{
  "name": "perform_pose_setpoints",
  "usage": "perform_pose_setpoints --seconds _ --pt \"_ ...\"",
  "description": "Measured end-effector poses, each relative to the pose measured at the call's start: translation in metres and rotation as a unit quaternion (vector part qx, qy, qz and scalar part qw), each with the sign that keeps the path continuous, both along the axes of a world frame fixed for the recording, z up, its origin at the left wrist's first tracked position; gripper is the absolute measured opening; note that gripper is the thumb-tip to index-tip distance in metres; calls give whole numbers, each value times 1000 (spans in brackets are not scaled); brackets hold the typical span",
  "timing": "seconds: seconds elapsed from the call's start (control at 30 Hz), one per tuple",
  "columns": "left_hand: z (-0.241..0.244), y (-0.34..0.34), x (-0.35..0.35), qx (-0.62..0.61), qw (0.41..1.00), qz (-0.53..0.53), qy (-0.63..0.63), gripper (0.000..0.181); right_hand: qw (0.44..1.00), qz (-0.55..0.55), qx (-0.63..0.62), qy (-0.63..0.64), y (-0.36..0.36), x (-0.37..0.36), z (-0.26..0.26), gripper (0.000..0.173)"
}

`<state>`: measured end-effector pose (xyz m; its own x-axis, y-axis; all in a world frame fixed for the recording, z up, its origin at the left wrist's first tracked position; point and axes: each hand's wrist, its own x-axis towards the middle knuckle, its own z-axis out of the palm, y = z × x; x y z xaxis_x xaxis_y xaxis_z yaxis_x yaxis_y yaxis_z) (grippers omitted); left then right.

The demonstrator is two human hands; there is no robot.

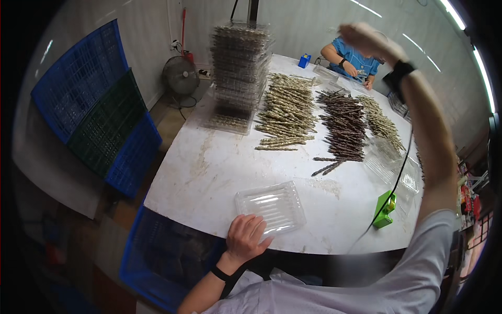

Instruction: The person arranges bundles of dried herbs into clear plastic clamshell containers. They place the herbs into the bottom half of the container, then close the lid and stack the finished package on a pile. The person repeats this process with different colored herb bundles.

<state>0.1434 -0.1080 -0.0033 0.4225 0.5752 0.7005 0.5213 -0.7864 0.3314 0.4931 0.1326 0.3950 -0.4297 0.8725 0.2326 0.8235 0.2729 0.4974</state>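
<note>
My left hand (246, 237) rests at the near left corner of a clear plastic tray (276, 208) with ridges, which lies on the white table (188, 196); whether the fingers grip the rim cannot be told. Raised high at the upper right, my right hand (359, 35) is blurred and its fingers look extended, with nothing visible in it. Beyond the tray lie a pile of pale, knobbly sticks (288, 110) and a pile of dark brown sticks (343, 125). Several dark sticks lie loose at that pile's near end.
Stacked clear boxes (239, 74) of sticks stand at the back left. A green tape dispenser (384, 210) sits at right, behind a black cable (400, 172). More clear trays (386, 161) lie nearby. A co-worker in blue (341, 49) works across the table. Blue crates and a fan (180, 74) are left.
</note>
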Motion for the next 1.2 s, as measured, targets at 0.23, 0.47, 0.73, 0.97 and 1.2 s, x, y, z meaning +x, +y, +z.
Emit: perform_pose_setpoints --seconds 0.23,0.47,0.73,0.97,1.2 --pt "-2 -2 -2 -13 1000 7 -4 39 949 33 -255 184 -3 -76 -315 35" --pt "-2 -2 -2 -13 1000 12 11 40 989 -5 -103 104 -12 -82 -373 13" --pt "-3 -1 -2 -28 999 -4 -16 37 879 11 -71 471 -47 -65 -307 14" --pt "-12 0 1 -6 1000 -14 -6 38 566 2 3 825 -104 -39 -346 14" --pt "-16 -1 -1 -37 998 -41 -29 39 572 51 74 816 -125 -10 -366 10"
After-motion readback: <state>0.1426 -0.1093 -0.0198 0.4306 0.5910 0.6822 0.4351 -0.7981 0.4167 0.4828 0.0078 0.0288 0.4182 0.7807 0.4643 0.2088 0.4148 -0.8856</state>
